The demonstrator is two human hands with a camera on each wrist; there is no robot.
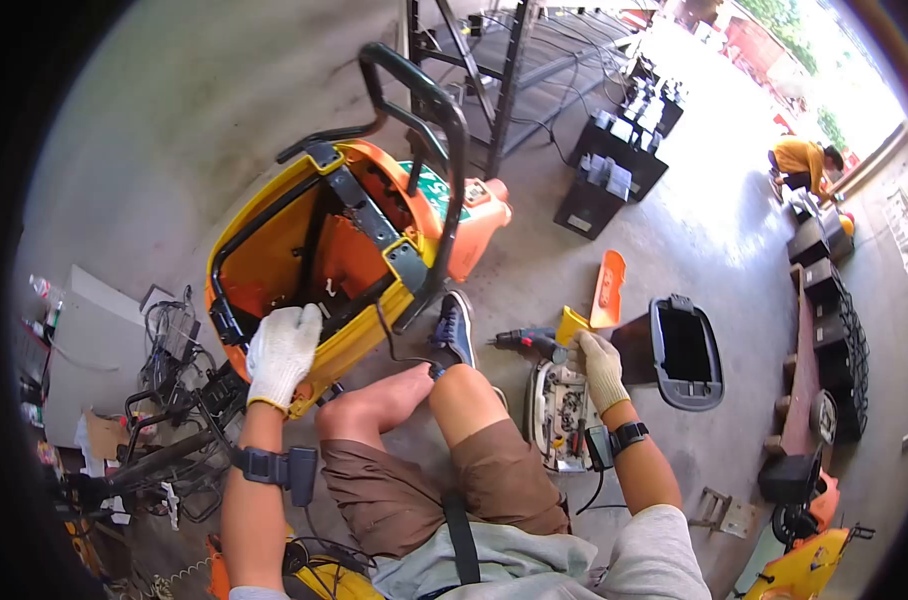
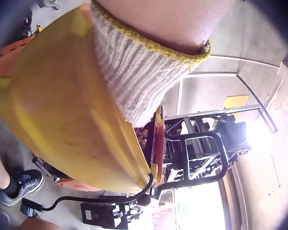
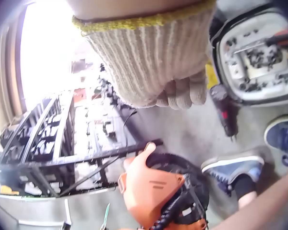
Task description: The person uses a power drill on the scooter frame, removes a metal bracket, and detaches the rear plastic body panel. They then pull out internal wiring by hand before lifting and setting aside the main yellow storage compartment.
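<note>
A large yellow shell (image 1: 346,362) with an open top and black frame bars stands tilted at my left. My left hand (image 1: 282,355), in a white knit glove, grips its near rim; the fingers reach inside, hidden behind the shell wall (image 2: 62,110) in the left wrist view. My right hand (image 1: 601,370), gloved too, is low over the floor with bent fingers, right at a small yellow piece (image 1: 571,324); I cannot tell whether it is held. Close by lie a power drill (image 1: 526,339) and a white tray-like cover (image 3: 233,84) with screws and a screwdriver (image 3: 261,44).
An orange cover (image 1: 609,288) and a black bin-like housing (image 1: 659,350) are on the floor at right. Black boxes (image 1: 591,205) line the far floor by a metal rack (image 1: 509,90). Tangled cables (image 1: 174,330) lie left. A person (image 1: 804,165) crouches far right.
</note>
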